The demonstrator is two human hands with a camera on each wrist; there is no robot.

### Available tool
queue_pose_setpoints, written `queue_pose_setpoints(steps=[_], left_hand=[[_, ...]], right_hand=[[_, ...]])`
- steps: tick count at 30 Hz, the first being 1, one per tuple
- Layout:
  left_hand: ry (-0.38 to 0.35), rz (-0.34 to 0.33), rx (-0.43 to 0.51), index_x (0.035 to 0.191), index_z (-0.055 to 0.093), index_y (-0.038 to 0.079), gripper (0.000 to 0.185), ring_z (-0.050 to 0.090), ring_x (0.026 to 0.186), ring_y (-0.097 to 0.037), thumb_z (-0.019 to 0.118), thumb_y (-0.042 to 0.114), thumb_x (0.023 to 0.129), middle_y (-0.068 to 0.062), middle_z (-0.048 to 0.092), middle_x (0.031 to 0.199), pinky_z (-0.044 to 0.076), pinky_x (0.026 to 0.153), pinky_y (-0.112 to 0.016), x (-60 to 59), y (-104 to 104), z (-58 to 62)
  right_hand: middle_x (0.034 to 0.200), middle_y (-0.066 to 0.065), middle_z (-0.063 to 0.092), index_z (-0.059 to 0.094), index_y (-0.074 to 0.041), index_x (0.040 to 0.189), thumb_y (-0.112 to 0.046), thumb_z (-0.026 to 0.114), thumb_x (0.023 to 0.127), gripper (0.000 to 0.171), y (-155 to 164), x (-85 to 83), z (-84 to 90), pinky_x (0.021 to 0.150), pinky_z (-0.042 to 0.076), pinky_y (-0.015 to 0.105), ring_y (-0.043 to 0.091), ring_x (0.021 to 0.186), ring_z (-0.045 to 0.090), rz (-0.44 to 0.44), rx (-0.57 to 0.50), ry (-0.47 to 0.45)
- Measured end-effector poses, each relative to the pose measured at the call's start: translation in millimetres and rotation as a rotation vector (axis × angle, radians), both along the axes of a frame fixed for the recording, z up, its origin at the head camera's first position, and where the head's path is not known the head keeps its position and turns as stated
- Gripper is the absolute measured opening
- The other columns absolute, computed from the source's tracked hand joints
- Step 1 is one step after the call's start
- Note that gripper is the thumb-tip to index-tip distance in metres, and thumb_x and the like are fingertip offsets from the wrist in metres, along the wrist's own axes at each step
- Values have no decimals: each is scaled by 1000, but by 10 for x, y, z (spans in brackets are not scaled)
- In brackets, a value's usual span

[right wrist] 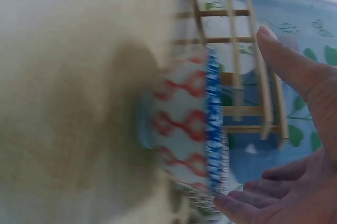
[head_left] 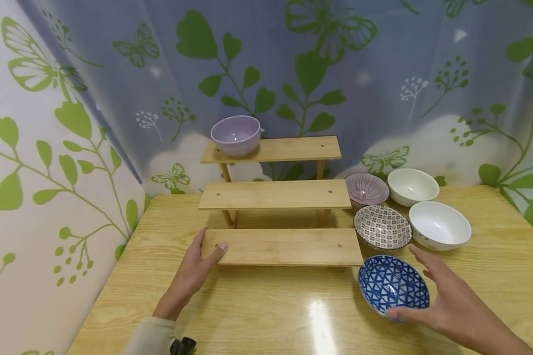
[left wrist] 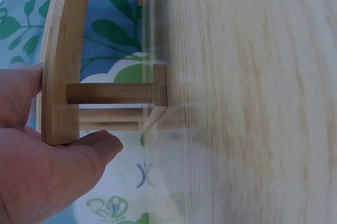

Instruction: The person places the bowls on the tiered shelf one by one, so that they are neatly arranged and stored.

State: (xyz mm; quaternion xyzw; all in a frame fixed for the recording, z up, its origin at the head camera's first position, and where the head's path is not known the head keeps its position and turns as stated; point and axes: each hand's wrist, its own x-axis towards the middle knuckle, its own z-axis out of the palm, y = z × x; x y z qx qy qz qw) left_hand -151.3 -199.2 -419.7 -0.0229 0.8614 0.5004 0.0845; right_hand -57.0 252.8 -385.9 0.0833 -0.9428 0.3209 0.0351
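Note:
A three-step wooden display stand (head_left: 284, 248) stands on the table. My left hand (head_left: 194, 266) grips the left end of its lowest board, thumb on top; in the left wrist view, a finger reaches beneath the board (left wrist: 62, 60). The blue-and-white triangle-patterned bowl (head_left: 393, 282) sits right of the stand's front corner. Its outside (right wrist: 181, 124) is white with red figures in the right wrist view. My right hand (head_left: 453, 301) hovers over that bowl's right side, thumb and fingers spread wide. A lilac bowl (head_left: 236, 135) rests on the top board's left end.
Behind the blue bowl are a brown-patterned bowl (head_left: 383, 228), a purple striped bowl (head_left: 366, 189), a cream bowl (head_left: 413, 186) and a white bowl (head_left: 439, 225), close together. A leaf-and-butterfly printed curtain (head_left: 266, 64) hangs behind the wooden table (head_left: 257, 310).

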Motion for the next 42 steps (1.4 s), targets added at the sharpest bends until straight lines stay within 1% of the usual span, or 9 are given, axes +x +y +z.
queue_pose_setpoints(steps=[4, 6, 9, 14, 19, 26, 32, 37, 42], left_hand=[[-7, -1, 0, 153, 1, 20, 98, 0, 144, -27, 54, 65, 85, -8, 0, 158, 13, 112, -54, -4, -10, -8], [-17, 1, 4, 153, 1, 21, 98, 0, 144, -27, 54, 65, 84, -6, 0, 158, 14, 112, -55, -4, -14, -12], [-25, 0, 9, 153, 0, 21, 98, -1, 144, -27, 54, 66, 84, -6, -1, 158, 14, 112, -55, -7, -17, -17], [-26, -5, 0, 153, -1, 20, 99, -1, 144, -28, 53, 66, 84, -7, -1, 158, 13, 112, -55, -12, -17, -22], [-32, -3, 1, 153, -1, 20, 99, -1, 144, -28, 54, 66, 84, -6, -2, 158, 14, 112, -56, -5, -22, -15], [-35, -14, 14, 153, -1, 20, 98, -2, 144, -28, 53, 65, 85, -6, -3, 158, 13, 112, -56, -5, -18, -13], [-36, -12, 15, 153, -1, 21, 98, -2, 144, -27, 54, 65, 85, -6, -3, 158, 14, 111, -56, -5, -16, -10], [-35, -14, 11, 153, 0, 21, 98, -1, 144, -28, 54, 65, 85, -6, -2, 158, 14, 111, -56, -13, -15, -2], [-39, -17, 12, 153, -2, 21, 98, -2, 144, -28, 53, 65, 85, -6, -3, 158, 14, 111, -56, -4, -17, -3]], right_hand=[[143, 32, 27, 10, -2, 151, -55, 85, 57, 132, -23, 41, -188, 84, 38, 71, 55, 117, 39, -22, 28, -54], [142, 34, 27, 9, 2, 150, -55, 86, 56, 134, -27, 44, -261, 84, 35, 73, 54, 119, 36, -25, 37, -61], [139, 36, 28, 10, 8, 147, -54, 86, 57, 133, -29, 34, -341, 84, 37, 71, 54, 116, 38, -29, 37, -80], [132, 35, 33, 15, 10, 146, -51, 87, 58, 129, -43, 16, -412, 79, 46, 65, 53, 108, 46, -53, 24, -97], [129, 34, 35, 18, 7, 146, -49, 88, 56, 128, -65, 19, -418, 76, 49, 63, 53, 105, 48, -89, -10, -80], [130, 31, 35, 20, 1, 147, -47, 89, 57, 123, -17, 67, -267, 75, 48, 63, 52, 106, 47, -117, -48, -80], [129, 32, 36, 20, 0, 148, -41, 91, 57, 122, 90, 59, -56, 73, 48, 64, 52, 105, 46, -116, -57, -30], [131, 36, 33, 17, 3, 148, -38, 90, 58, 123, 155, -68, 166, 73, 47, 65, 55, 105, 44, -120, -34, -11], [134, 36, 32, 18, 2, 148, -36, 90, 60, 120, 153, -312, 452, 73, 47, 66, 56, 105, 44, -97, -43, 46]])
